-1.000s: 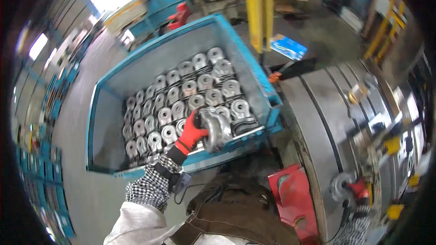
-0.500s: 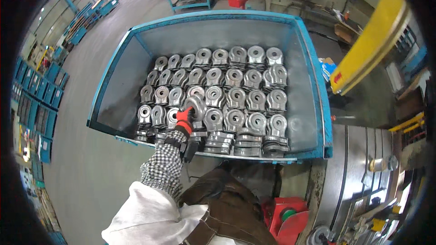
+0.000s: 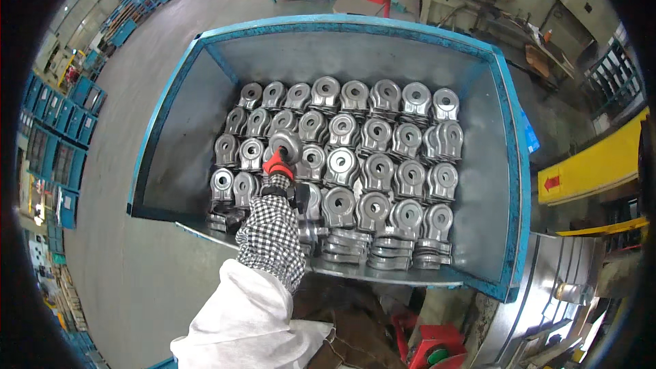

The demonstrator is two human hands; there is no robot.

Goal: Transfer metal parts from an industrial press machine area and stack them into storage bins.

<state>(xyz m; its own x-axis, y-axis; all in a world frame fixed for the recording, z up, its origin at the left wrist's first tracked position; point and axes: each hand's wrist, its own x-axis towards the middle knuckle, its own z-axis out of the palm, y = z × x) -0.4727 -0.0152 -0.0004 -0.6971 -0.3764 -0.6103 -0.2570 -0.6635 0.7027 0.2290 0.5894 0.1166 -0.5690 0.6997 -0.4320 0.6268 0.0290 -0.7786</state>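
My left hand (image 3: 278, 163), in a red and dark glove, reaches into a blue-framed metal bin (image 3: 301, 24). It is closed on a grey stamped metal bracket (image 3: 287, 141), with fingers at the ring-shaped end near its hole. That bracket is over the left part of the second row from the front. Stacked brackets of the same kind (image 3: 375, 172) stand in rows around it, round ends up. Along the front, more brackets (image 3: 391, 253) lie in flat piles. The checkered sleeve (image 3: 271, 232) hides part of the front rows. My right hand is out of view.
The bin's front edge (image 3: 383, 277) is low, close to my body. At the right are a yellow beam (image 3: 594, 164) and a slotted metal table (image 3: 523, 324). A red box with a green button (image 3: 437, 348) stands low right. Blue crates (image 3: 68, 208) line the far left.
My left hand and the bracket have moved farther into the bin, away from the front edge. The view has shifted, and the yellow beam now appears lower at the right.
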